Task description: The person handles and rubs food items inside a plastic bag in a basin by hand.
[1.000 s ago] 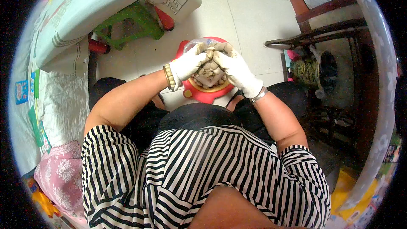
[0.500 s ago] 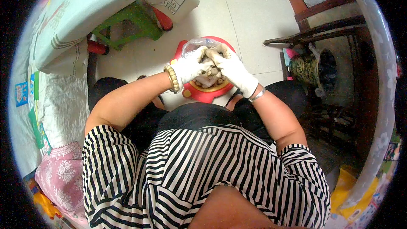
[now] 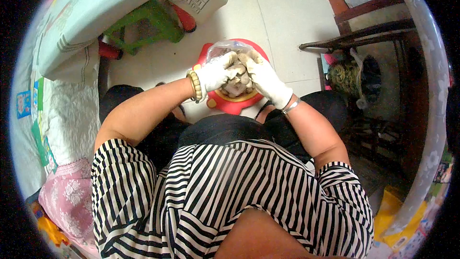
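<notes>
My left hand [image 3: 214,73], in a white glove with dirty fingertips, curls its fingers at the left of some greyish-brown lumps [image 3: 240,69]. Opposite it, my right hand [image 3: 261,71] wears a matching glove, and its bent fingers press on the lumps from the right. The lumps look somewhat like mushrooms, but their kind is not clear. More of them lie below in a clear plastic bag [image 3: 230,44]. Under the bag is a rounded red plastic base [image 3: 231,107] with yellow parts. My gloves hide part of the pile.
A cloth-covered table [image 3: 115,9] stands at the upper left, with a green stool [image 3: 143,29] beneath it. Pale floor tiles [image 3: 292,33] extend beyond the red base. To the right are a dark wooden frame [image 3: 354,36] and a patterned dark item [image 3: 344,76].
My hands have moved slightly apart, and more of the lumps shows between them. The right fingers have drawn back to the right; the red base has stayed in place.
</notes>
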A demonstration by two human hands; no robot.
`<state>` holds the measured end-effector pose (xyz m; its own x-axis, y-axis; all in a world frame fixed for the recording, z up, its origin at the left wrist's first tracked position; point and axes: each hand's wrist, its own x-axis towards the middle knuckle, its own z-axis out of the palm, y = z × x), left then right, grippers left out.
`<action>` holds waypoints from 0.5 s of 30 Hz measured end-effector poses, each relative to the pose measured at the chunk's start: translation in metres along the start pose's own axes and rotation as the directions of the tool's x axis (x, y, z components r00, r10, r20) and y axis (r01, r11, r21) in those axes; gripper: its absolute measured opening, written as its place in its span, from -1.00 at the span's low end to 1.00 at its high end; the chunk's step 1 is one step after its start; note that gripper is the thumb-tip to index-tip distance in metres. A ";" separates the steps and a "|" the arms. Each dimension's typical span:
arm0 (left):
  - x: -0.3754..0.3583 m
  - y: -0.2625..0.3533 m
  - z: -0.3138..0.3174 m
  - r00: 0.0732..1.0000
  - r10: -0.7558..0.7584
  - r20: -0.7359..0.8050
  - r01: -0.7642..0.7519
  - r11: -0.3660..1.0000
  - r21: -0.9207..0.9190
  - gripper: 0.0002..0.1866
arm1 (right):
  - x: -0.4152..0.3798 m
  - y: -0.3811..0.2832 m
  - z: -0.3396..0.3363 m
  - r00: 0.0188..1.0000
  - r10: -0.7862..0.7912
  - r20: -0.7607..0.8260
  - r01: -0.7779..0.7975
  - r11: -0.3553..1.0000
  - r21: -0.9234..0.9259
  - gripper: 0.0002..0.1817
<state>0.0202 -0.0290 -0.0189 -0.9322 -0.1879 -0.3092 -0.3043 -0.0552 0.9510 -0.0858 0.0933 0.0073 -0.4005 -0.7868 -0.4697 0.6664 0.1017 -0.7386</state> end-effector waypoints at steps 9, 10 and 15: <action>0.004 -0.007 -0.002 0.997 0.052 -0.065 -0.050 0.998 0.038 -0.64 | 0.010 0.010 -0.015 0.994 -0.054 0.094 0.057 0.998 -0.033 -0.72; 0.004 -0.004 -0.005 0.999 0.001 -0.035 0.001 0.998 0.061 -0.63 | 0.011 0.009 -0.016 0.994 -0.053 0.094 0.056 0.998 -0.034 -0.72; 0.008 -0.006 -0.004 1.000 -0.031 0.000 0.031 1.000 -0.002 -0.60 | 0.008 0.004 -0.013 0.992 -0.088 0.090 0.113 0.940 -0.323 -0.69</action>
<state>0.0154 -0.0337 -0.0273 -0.9222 -0.1864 -0.3388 -0.3330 -0.0630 0.9408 -0.0942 0.0952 -0.0060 -0.3997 -0.8442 -0.3572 0.3775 0.2035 -0.9034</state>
